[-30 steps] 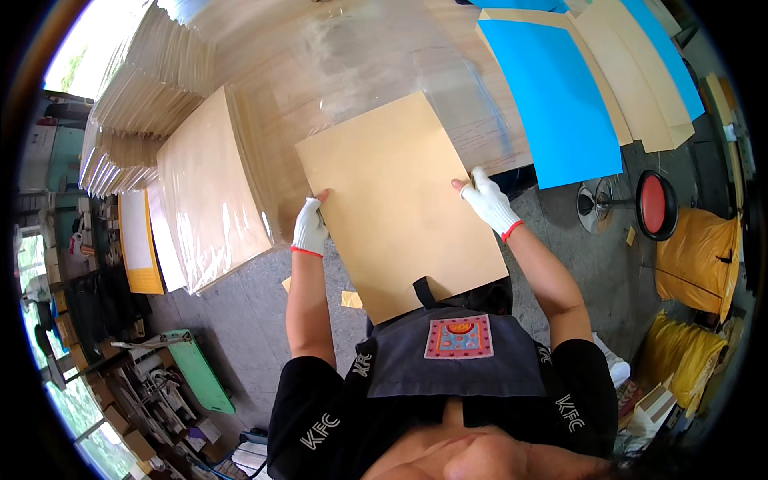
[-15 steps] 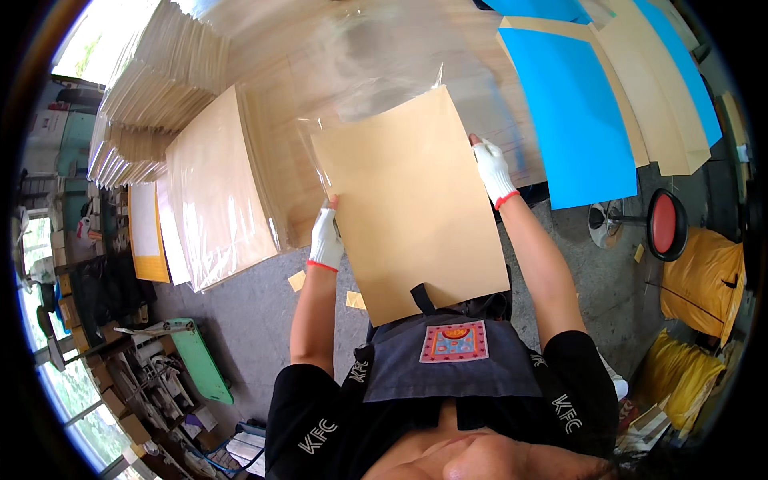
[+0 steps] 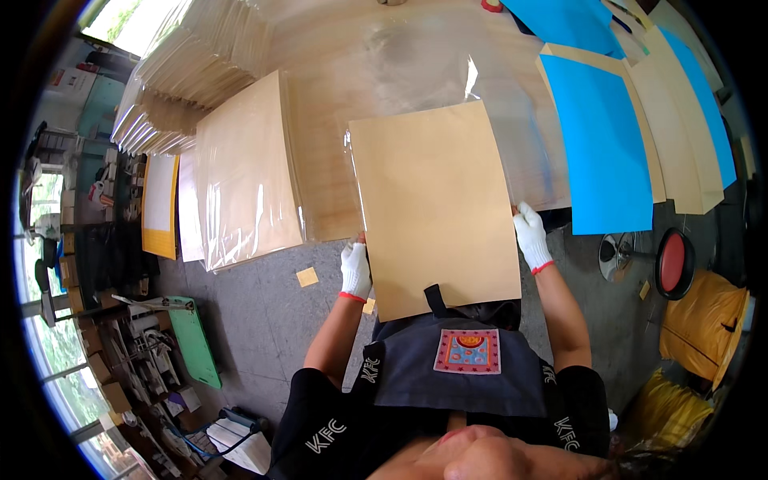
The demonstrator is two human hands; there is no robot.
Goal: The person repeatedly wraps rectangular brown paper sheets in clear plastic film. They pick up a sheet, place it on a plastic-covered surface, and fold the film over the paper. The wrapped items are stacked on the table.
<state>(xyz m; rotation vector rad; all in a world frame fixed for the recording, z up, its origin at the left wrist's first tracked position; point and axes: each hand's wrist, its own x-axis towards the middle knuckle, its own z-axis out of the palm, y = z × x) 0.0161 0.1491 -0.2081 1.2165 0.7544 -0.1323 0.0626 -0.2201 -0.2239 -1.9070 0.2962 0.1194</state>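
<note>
In front of me lies a plain brown kraft sheet [image 3: 436,212], its near edge at my apron and its far part over the table. Clear plastic film [image 3: 470,78] shows past its far edge and along its left side, like a sleeve; how far it covers the sheet I cannot tell. My left hand [image 3: 355,270], in a white fingertip-less glove with a red cuff, grips the left edge low down. On the opposite edge, a little farther up, my right hand [image 3: 531,236] grips in a matching glove. The fingers beneath the sheet are hidden.
Left on the table are a plastic-wrapped kraft stack [image 3: 248,172] and a taller stack [image 3: 200,72] behind it. Blue sheets [image 3: 608,144] and folded kraft pieces [image 3: 680,128] lie right. A red-seated stool [image 3: 676,262] and yellow sacks [image 3: 696,328] stand on the floor.
The kraft sheet has turned slightly clockwise and lies straighter. Both hands have slid toward me along its edges, the right one farther. The whole view has shifted a little.
</note>
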